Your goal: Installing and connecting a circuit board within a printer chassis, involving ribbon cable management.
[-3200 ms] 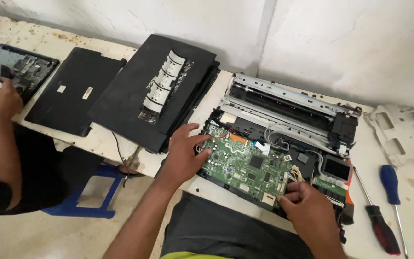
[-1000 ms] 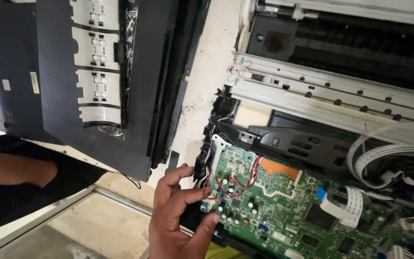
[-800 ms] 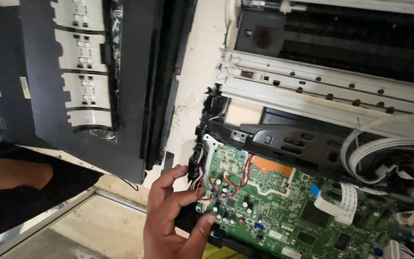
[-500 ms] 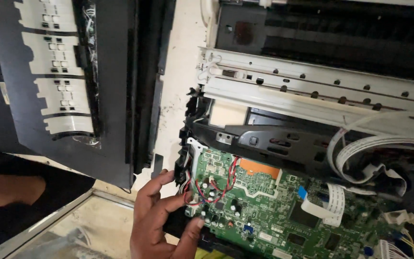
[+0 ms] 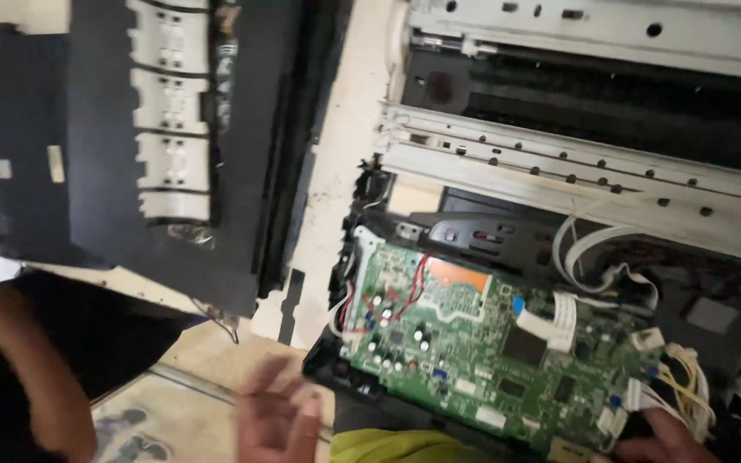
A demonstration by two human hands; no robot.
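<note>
A green circuit board (image 5: 490, 343) lies in the opened printer chassis (image 5: 576, 163), with red wires, white flat cables and yellow wires plugged into it. My left hand (image 5: 276, 416) is blurred, off the board, below its left corner, fingers apart and holding nothing. Only the top of my right hand (image 5: 666, 441) shows at the bottom edge, by the board's right corner near the yellow wires (image 5: 688, 390); its grasp is hidden.
A black printer cover (image 5: 190, 146) with white inner parts lies left of the chassis on the white table (image 5: 340, 171). Another person's arm (image 5: 19, 360) in dark clothing is at the lower left.
My left hand has let go of the board's left edge and dropped down and away from it. The view has shifted so the board sits further right.
</note>
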